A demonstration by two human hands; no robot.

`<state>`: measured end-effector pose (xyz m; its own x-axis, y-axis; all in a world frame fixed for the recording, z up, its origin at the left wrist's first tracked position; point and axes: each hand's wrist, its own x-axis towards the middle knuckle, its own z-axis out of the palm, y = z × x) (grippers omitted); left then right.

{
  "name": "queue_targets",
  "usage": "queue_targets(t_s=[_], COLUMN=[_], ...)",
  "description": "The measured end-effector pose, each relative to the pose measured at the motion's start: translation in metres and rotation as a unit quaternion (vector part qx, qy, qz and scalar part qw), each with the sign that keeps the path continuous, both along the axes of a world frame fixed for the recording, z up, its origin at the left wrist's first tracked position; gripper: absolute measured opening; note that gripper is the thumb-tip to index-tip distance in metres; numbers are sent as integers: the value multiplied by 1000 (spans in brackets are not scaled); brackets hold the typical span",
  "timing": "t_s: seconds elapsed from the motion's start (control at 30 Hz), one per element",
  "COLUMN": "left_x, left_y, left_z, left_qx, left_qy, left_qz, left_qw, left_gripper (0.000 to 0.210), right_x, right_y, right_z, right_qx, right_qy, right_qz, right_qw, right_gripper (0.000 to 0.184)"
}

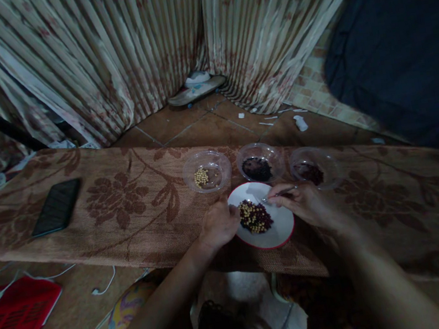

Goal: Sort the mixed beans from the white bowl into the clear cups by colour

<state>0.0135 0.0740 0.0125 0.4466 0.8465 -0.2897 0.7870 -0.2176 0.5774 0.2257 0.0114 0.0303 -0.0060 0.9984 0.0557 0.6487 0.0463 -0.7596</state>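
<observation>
A white plate [283, 225] with a red rim lies near the front edge of the cloth-covered table. Mixed yellow and dark beans [255, 215] are heaped on its left half. At the plate's left rim, my left hand [220, 223] is closed, gripping the edge. My right hand [304, 202] pinches a thin metal spoon [287, 191] over the plate's upper right; its tip points toward the beans. Behind stand three clear plastic bowls: a left bowl [221, 174] with yellow beans, a middle bowl [272, 155] with black ones, a right bowl [327, 166] with dark red ones.
A dark phone [57, 207] lies on the left of the patterned tablecloth [150, 232]. A red plastic crate [19, 327] and a white cable [106, 281] are on the floor at left. Beyond the table are a skateboard [197, 92] and striped curtains [140, 43].
</observation>
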Motion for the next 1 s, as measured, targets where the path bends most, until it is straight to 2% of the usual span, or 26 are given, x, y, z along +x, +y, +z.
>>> queue_targets(t_s=[0.13, 0.83, 1.0], left_x=[-1, 0, 0], left_y=[0, 0, 0], left_z=[-1, 1, 0], left_qx=[23, 12, 14], left_qy=[-2, -7, 0], left_qz=[-13, -4, 7], left_qw=[1000, 1000, 1000], left_gripper=[32, 29, 31], right_x=[0, -3, 1], right_y=[-1, -1, -3], right_z=[1, 5, 11], right_qx=[4, 5, 26], right_qy=[0, -10, 56], right_qz=[-2, -1, -36], right_qw=[1000, 1000, 997], right_gripper=[24, 23, 24])
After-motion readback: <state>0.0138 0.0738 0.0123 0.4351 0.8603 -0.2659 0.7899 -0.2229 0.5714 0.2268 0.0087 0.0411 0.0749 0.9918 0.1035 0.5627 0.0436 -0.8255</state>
